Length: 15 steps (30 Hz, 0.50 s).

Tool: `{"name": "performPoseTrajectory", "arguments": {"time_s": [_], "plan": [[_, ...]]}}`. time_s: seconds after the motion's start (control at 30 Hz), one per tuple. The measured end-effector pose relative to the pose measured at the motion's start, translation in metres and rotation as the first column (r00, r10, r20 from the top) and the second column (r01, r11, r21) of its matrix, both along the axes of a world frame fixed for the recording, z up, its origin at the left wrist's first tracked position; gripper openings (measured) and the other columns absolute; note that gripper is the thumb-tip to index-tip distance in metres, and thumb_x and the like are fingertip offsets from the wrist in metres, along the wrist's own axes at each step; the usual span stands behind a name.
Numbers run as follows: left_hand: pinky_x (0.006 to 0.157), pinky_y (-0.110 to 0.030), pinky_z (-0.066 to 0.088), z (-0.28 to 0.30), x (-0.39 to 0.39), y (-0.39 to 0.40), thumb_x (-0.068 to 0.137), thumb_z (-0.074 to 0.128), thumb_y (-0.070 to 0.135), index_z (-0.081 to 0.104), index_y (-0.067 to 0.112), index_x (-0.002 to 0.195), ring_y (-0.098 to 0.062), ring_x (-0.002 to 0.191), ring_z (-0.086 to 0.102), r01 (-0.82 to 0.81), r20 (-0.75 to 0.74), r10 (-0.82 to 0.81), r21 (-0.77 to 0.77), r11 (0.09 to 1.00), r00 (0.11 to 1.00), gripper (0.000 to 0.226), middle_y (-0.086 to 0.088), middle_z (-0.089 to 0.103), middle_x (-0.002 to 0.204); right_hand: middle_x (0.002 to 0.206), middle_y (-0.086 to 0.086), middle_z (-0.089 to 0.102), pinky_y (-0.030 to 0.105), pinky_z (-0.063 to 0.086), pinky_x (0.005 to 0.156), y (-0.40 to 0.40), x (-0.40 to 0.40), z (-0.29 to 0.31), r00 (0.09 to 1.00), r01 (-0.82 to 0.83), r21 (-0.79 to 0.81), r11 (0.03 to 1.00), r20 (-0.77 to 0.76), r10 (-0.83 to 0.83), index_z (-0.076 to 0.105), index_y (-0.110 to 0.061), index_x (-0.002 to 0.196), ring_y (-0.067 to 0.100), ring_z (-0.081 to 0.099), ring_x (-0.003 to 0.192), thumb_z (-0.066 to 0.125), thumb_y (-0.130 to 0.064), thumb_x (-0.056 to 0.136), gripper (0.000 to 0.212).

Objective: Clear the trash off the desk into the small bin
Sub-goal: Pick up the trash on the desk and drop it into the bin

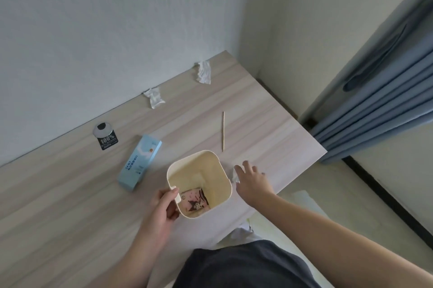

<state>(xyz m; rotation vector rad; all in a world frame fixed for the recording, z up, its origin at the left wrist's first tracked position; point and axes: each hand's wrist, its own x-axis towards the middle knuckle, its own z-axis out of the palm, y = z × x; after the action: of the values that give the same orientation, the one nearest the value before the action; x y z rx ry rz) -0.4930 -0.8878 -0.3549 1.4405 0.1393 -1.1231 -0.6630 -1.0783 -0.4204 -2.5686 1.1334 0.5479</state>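
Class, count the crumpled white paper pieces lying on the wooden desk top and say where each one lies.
3: one crumpled white paper at the far wall end, one left of it by the wall, one partly hidden under the right hand beside the cream bin.

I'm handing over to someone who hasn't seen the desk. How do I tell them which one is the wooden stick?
Start at the cream bin near the desk's front edge. Look just beyond its far right corner: the wooden stick lies flat on the bare wood, pointing away toward the wall. It is the only thin, straight, tan item; the crumpled tissues near the wall are white and lumpy, and the blue box is left of the bin.
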Motion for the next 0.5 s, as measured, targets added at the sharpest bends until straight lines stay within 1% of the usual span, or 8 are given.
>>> {"name": "performPoseTrajectory", "arguments": {"time_s": [0.07, 0.13, 0.23, 0.3, 0.37, 0.43, 0.47, 0.5], "plan": [[0.071, -0.036, 0.043, 0.000, -0.002, -0.008, 0.065, 0.075, 0.028, 0.057, 0.015, 0.082, -0.021, 0.077, 0.063, -0.052, -0.005, 0.052, 0.007, 0.999, 0.999, 0.028, -0.009, 0.065, 0.079, 0.139, 0.010, 0.034, 0.040, 0.039, 0.076, -0.008, 0.003, -0.011, 0.993, -0.115, -0.039, 0.993, -0.044, 0.114, 0.033, -0.017, 0.137, 0.031, 0.045, 0.112, 0.044, -0.025, 0.093, 0.047], [0.072, -0.036, 0.045, 0.002, -0.006, -0.015, 0.073, 0.071, 0.024, 0.056, 0.015, 0.083, -0.017, 0.075, 0.069, -0.074, -0.001, 0.074, 0.002, 0.997, 0.997, 0.020, -0.005, 0.072, 0.076, 0.133, 0.010, 0.039, 0.040, 0.038, 0.077, -0.014, 0.006, -0.019, 0.978, -0.201, -0.060, 0.978, -0.072, 0.197, 0.036, -0.016, 0.134, 0.031, 0.046, 0.109, 0.044, -0.016, 0.089, 0.046], [0.073, -0.037, 0.045, 0.005, -0.006, -0.022, 0.082, 0.065, 0.019, 0.055, 0.013, 0.088, -0.014, 0.072, 0.071, -0.097, 0.015, 0.096, 0.012, 0.995, 0.995, 0.014, -0.003, 0.073, 0.075, 0.124, 0.010, 0.045, 0.038, 0.038, 0.078, -0.022, 0.009, -0.028, 0.966, -0.258, -0.080, 0.963, -0.047, 0.255, 0.041, -0.016, 0.129, 0.030, 0.048, 0.105, 0.045, -0.004, 0.084, 0.046], [0.074, -0.037, 0.048, 0.007, -0.003, -0.027, 0.085, 0.063, 0.017, 0.055, 0.011, 0.092, -0.015, 0.073, 0.071, -0.126, 0.017, 0.126, 0.021, 0.992, 0.992, 0.013, -0.004, 0.074, 0.076, 0.113, 0.010, 0.053, 0.036, 0.042, 0.071, -0.030, 0.013, -0.026, 0.964, -0.264, -0.071, 0.962, 0.008, 0.266, 0.050, -0.014, 0.119, 0.028, 0.054, 0.095, 0.055, 0.000, 0.078, 0.043], [0.075, -0.038, 0.048, 0.009, -0.001, -0.031, 0.088, 0.060, 0.017, 0.054, 0.010, 0.094, -0.014, 0.072, 0.071, -0.157, 0.040, 0.156, 0.031, 0.987, 0.987, 0.011, -0.002, 0.073, 0.073, 0.097, 0.009, 0.060, 0.033, 0.047, 0.059, -0.038, 0.016, -0.019, 0.972, -0.224, -0.041, 0.974, 0.067, 0.226, 0.059, -0.012, 0.102, 0.026, 0.060, 0.081, 0.066, 0.004, 0.068, 0.038], [0.076, -0.040, 0.049, 0.011, 0.000, -0.034, 0.089, 0.060, 0.017, 0.054, 0.009, 0.094, -0.014, 0.071, 0.069, -0.171, 0.066, 0.169, 0.033, 0.985, 0.983, 0.011, -0.001, 0.071, 0.070, 0.103, 0.009, 0.059, 0.033, 0.045, 0.061, -0.049, 0.020, -0.010, 0.988, -0.113, 0.095, 0.989, 0.115, 0.102, 0.057, -0.012, 0.105, 0.029, 0.059, 0.088, 0.054, 0.006, 0.080, 0.030], [0.076, -0.040, 0.049, 0.012, 0.000, -0.035, 0.089, 0.060, 0.018, 0.054, 0.009, 0.093, -0.015, 0.071, 0.068, -0.178, 0.070, 0.175, 0.032, 0.984, 0.982, 0.012, -0.002, 0.070, 0.069, 0.106, 0.008, 0.060, 0.032, 0.042, 0.063, -0.056, 0.023, -0.001, 0.991, -0.053, 0.181, 0.982, 0.130, 0.030, 0.058, -0.013, 0.108, 0.030, 0.058, 0.091, 0.048, 0.002, 0.087, 0.028], [0.077, -0.041, 0.049, 0.014, 0.000, -0.036, 0.089, 0.060, 0.018, 0.054, 0.009, 0.092, -0.015, 0.070, 0.066, -0.186, 0.071, 0.183, 0.032, 0.982, 0.980, 0.012, -0.004, 0.067, 0.068, 0.105, 0.008, 0.062, 0.030, 0.041, 0.063, -0.063, 0.025, 0.008, 0.981, -0.004, 0.229, 0.973, 0.189, -0.041, 0.059, -0.013, 0.108, 0.030, 0.059, 0.090, 0.046, -0.002, 0.090, 0.025]]}}
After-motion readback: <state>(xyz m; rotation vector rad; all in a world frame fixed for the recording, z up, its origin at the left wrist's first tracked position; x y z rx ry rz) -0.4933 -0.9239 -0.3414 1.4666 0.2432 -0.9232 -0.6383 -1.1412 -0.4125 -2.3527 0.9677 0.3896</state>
